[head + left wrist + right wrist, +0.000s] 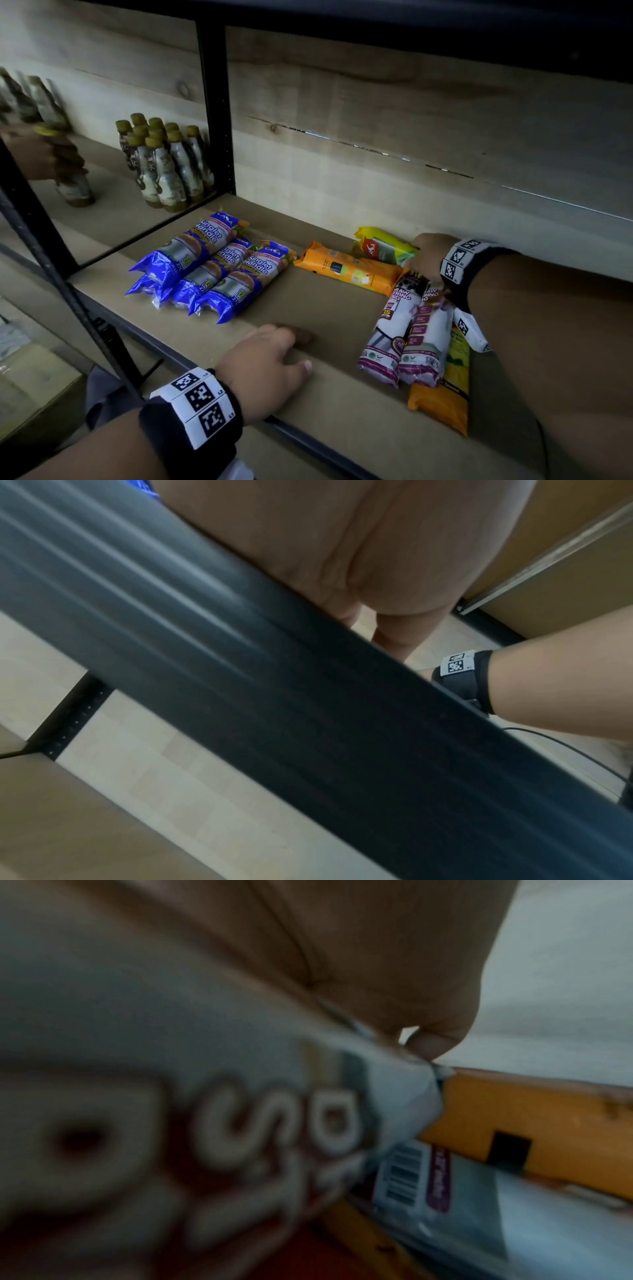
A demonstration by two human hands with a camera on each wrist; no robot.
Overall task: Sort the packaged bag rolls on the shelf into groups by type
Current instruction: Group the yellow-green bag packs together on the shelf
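Three blue "Singlet Handle" rolls (212,270) lie side by side at the left of the shelf board (308,318). An orange pack (346,269) lies in the middle, with a yellow-green pack (383,245) behind it. Two white-purple "Draw String Bag" packs (394,329) lie at the right on top of another orange-yellow pack (445,401). My right hand (428,253) is at their far ends. In the right wrist view its fingertips (431,1039) pinch the crimped end of a white pack (240,1069). My left hand (274,363) rests on the board's front edge and holds nothing.
A black upright post (215,102) separates this bay from the left one, where several capped bottles (164,161) stand. Another person's hand (65,164) holds a bottle there. A dark metal rail (308,696) runs under the board's front edge. Bare board lies between the blue rolls and the white packs.
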